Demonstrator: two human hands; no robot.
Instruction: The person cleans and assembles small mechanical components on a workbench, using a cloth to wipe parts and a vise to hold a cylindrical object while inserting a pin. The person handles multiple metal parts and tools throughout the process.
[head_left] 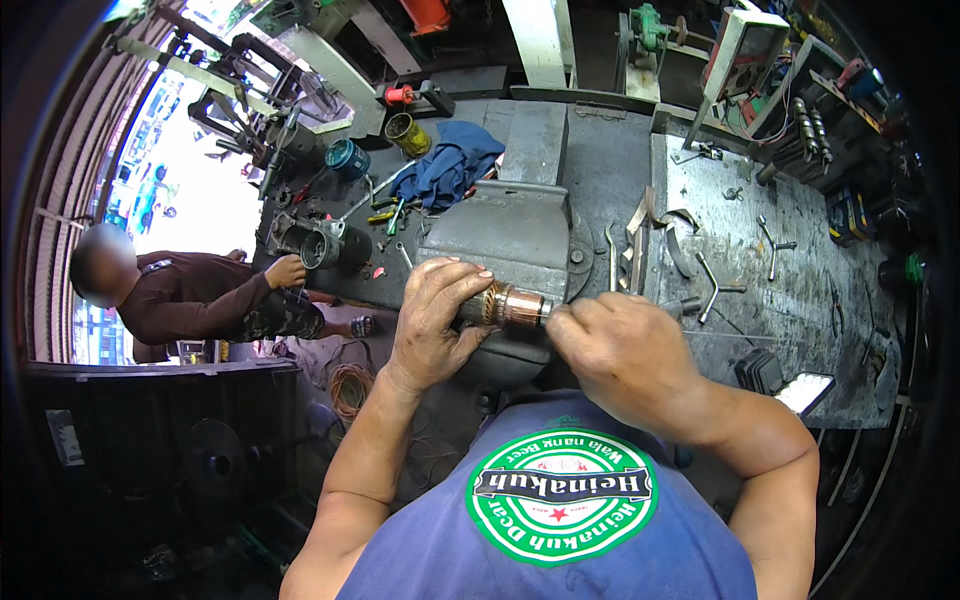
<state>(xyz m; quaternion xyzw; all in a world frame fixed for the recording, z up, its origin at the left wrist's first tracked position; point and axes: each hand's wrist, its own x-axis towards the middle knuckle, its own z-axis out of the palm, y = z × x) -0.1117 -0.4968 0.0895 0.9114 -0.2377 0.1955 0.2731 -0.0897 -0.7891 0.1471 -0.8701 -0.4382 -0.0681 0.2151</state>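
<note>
A motor armature (520,308) with a copper commutator and windings lies sideways just in front of the large grey bench vise (497,235). My left hand (435,320) is wrapped round its wound body, fingers over the top and thumb below. At the shaft end, to the right of the commutator, my right hand (630,345) is closed in a fist. The fingers hide what it grips. A dark rod end (684,306) shows just past those knuckles; I cannot tell whether it is held.
Blue cloth (450,165), a yellow can (408,135) and a blue can (346,158) stand behind at the left. T-shaped tools (712,288) and a lit phone (805,393) lie on the right bench. A person in a dark sleeve (205,295) handles a metal housing (335,245) at the left.
</note>
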